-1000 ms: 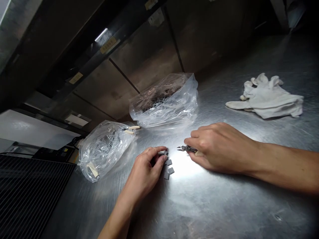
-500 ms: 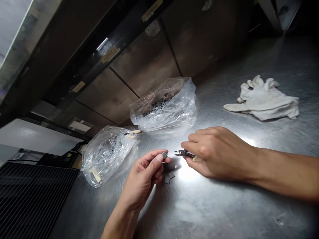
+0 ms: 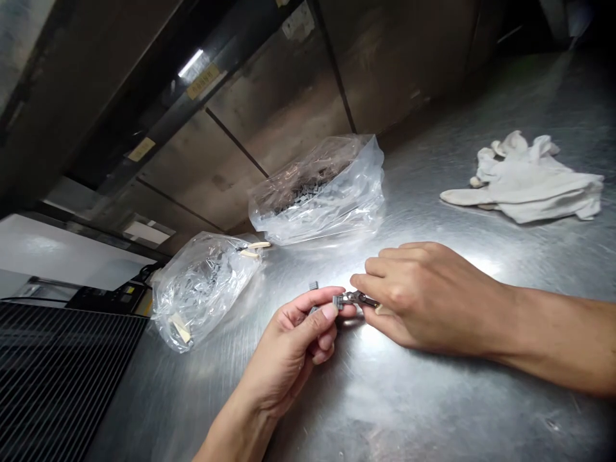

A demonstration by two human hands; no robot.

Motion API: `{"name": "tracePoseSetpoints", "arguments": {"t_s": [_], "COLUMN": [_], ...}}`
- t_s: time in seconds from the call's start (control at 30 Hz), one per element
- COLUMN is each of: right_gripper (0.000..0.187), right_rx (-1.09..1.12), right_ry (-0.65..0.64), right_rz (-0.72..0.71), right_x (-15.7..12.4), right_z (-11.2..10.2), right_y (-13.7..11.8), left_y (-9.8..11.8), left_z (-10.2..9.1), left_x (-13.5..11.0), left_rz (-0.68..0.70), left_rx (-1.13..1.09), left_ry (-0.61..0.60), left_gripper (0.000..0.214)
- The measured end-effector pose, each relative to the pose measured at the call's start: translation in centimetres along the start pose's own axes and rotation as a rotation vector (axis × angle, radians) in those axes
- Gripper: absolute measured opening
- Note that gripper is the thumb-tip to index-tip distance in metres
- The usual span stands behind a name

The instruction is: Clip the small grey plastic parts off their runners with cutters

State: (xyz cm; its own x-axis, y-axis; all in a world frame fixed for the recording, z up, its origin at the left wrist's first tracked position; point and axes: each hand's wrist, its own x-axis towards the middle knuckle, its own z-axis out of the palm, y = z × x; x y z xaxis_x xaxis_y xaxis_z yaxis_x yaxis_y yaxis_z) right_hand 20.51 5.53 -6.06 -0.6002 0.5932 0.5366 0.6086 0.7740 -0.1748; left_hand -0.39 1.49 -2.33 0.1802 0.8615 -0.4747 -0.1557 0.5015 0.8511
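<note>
My left hand [image 3: 293, 340] pinches a small grey ribbed part [image 3: 337, 301] between thumb and index finger. My right hand [image 3: 428, 301] is closed around a pair of nippers [image 3: 357, 298]; their cream handles are mostly hidden in the palm. The jaws meet the right side of the part, close to my left fingertips. Whether the blades bite into it is too small to tell. Another small grey piece [image 3: 313, 285] shows just beyond my left index finger.
A clear plastic bag [image 3: 356, 205] of small grey parts lies behind my hands. Left of it, a second clear bag [image 3: 202, 289] holds grey pieces, with a cream-handled tool [image 3: 257, 245] at its edge. White gloves [image 3: 534, 189] lie right on the metal table [image 3: 433, 410].
My left hand has moved right, bringing the grey part to the nippers' jaws, which were apart from it before. Two loose pieces seen on the table are now out of sight. The view has shifted slightly.
</note>
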Motion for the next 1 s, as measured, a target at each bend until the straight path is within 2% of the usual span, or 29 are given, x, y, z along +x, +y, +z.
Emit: {"name": "tracePoseSetpoints", "arguments": {"t_s": [1.0], "right_gripper": [0.014], "right_rx": [0.039], "right_ry": [-0.061], "right_rz": [0.051], "right_x": [-0.02], "right_z": [0.02], "right_y": [-0.23], "left_y": [-0.36], "left_z": [0.31], "left_x": [0.06], "left_rz": [0.025], "left_rx": [0.065], "left_ry": [0.012], "left_gripper": [0.026]}}
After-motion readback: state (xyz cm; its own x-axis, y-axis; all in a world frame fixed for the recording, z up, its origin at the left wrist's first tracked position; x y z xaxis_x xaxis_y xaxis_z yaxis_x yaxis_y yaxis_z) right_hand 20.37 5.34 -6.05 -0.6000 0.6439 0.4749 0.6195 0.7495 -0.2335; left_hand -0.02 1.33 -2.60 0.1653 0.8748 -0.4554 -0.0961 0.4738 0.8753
